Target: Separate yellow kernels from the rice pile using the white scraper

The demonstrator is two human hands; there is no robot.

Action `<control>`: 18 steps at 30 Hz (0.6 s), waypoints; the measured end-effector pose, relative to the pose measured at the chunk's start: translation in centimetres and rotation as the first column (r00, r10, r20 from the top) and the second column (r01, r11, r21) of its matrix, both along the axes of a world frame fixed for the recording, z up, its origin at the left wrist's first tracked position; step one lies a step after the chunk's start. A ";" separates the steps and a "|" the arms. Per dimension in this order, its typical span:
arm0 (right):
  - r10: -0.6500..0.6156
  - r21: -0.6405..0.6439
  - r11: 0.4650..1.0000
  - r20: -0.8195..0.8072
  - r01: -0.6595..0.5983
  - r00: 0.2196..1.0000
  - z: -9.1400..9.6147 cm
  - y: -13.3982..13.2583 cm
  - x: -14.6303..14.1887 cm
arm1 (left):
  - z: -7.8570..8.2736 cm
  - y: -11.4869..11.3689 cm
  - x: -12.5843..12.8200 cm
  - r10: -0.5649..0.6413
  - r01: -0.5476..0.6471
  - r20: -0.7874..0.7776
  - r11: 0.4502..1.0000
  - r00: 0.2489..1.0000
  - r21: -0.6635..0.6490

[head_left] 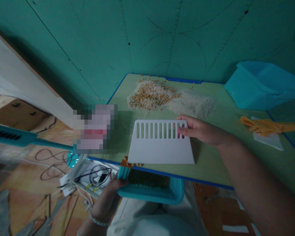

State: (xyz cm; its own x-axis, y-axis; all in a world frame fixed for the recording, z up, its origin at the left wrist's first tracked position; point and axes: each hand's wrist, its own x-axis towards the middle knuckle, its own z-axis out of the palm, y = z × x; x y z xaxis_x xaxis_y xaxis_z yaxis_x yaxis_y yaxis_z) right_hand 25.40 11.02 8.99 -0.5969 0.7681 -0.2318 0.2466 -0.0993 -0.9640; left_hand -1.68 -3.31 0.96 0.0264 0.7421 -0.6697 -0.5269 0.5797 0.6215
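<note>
My right hand (195, 128) is closed on the upper right corner of a white slotted scraper (159, 149), its fingers showing through the end slots. The scraper's long straight edge rests near the front edge of the table, beside a few yellow beans (138, 164). Below that edge my left hand (114, 188) grips the left end of a teal plastic tray (152, 195). Small dark green beans (148, 178) lie in it. Beyond the scraper are a heap of yellow soybeans (149, 95) and a pale heap of rice-like grains (194, 101), partly mixed together.
A teal bin (263, 87) stands at the table's back right. Nearer lies an orange cloth (263, 125) over a white sheet. A blurred-out pinkish item (95, 129) is at the left edge. Cables in a white box (95, 175) sit below, with a green wall behind.
</note>
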 end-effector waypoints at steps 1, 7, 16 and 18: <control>0.002 -0.003 1.000 0.000 -0.002 1.000 0.0 0.0 0.0 | -0.1 0.0 0.0 0.001 -0.001 0.008 1.000 1.000 0.003; 0.010 -0.028 1.000 0.012 -0.010 1.000 -0.1 0.0 0.1 | -0.4 0.0 -0.1 -0.014 0.013 0.043 0.999 0.999 0.033; 0.014 -0.037 0.999 0.005 -0.014 1.000 0.2 0.0 0.1 | -0.7 0.0 -0.2 -0.015 0.011 0.078 0.998 0.997 0.062; 0.015 -0.048 0.999 0.006 -0.014 1.000 0.1 0.0 0.1 | -0.7 0.0 -0.3 -0.009 0.005 0.076 0.998 0.997 0.061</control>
